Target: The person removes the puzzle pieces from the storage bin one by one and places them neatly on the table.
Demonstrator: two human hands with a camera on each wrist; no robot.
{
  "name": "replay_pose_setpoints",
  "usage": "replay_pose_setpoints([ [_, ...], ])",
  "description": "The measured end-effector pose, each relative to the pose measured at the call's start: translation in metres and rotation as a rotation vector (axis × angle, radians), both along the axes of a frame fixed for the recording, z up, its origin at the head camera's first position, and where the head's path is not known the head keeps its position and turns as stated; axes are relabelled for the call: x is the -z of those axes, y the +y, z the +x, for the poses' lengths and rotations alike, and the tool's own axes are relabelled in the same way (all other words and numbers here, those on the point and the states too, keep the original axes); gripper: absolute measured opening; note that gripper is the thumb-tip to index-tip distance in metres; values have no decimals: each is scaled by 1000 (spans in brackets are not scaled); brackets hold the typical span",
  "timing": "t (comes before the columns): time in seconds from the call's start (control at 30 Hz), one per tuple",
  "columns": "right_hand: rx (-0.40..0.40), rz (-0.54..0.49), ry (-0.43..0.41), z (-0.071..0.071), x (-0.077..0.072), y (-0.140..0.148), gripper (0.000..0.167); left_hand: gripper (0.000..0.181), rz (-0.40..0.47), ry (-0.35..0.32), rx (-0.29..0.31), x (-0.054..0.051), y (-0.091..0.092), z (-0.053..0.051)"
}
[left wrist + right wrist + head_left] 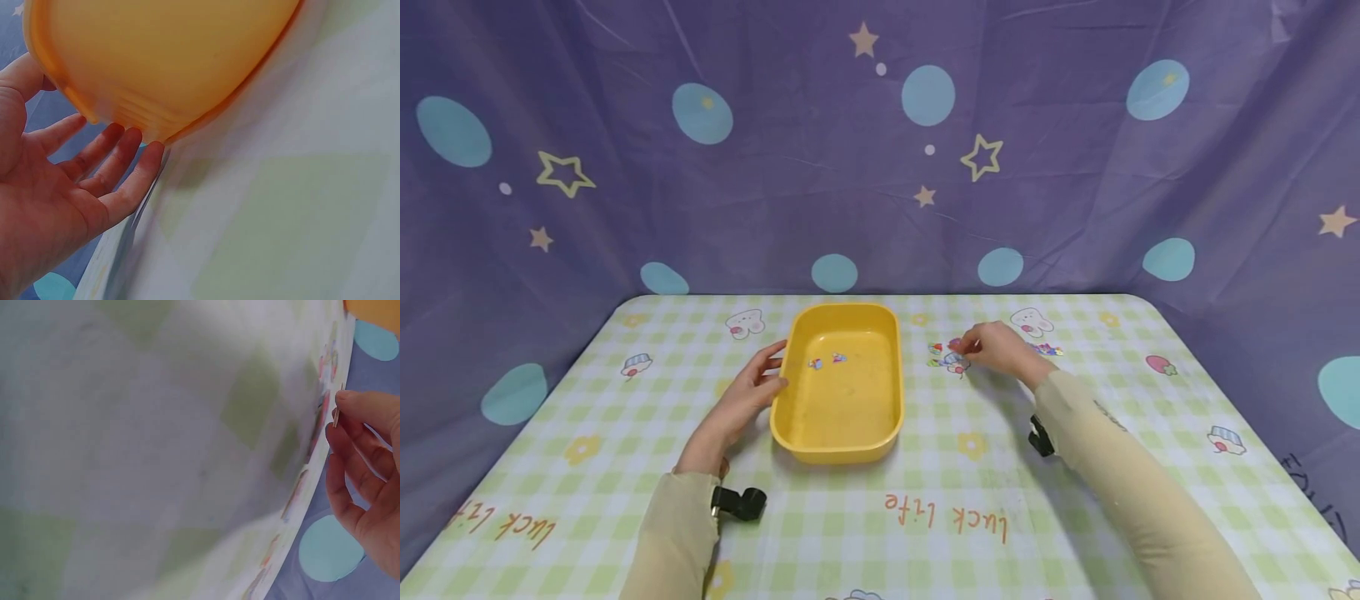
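Observation:
A yellow plastic tray sits on the table, with two small colourful pieces lying on its floor. My left hand holds the tray's left side. Its fingertips touch the outer wall, while the thumb's tip is partly hidden at the rim. To the right of the tray, my right hand pinches a thin flat piece between thumb and fingers; edge-on, its print cannot be made out. Several flat coloured pieces lie beneath and beside that hand.
More coloured pieces lie just right of the right hand. A checked cloth with printed drawings covers the table. Behind the far edge hangs a purple curtain. Each wrist wears a small black device.

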State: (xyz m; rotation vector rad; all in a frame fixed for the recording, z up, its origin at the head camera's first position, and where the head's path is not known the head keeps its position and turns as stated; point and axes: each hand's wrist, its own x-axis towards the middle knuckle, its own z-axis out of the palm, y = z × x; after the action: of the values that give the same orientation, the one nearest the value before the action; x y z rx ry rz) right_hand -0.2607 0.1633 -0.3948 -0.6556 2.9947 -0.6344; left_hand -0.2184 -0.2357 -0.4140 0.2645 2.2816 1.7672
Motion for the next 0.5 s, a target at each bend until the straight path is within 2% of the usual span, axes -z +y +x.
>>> replay_pose_setpoints([
  [0.5,14,-23,-19,2,13,6,13,64,1,-12,0,0,-1,0],
])
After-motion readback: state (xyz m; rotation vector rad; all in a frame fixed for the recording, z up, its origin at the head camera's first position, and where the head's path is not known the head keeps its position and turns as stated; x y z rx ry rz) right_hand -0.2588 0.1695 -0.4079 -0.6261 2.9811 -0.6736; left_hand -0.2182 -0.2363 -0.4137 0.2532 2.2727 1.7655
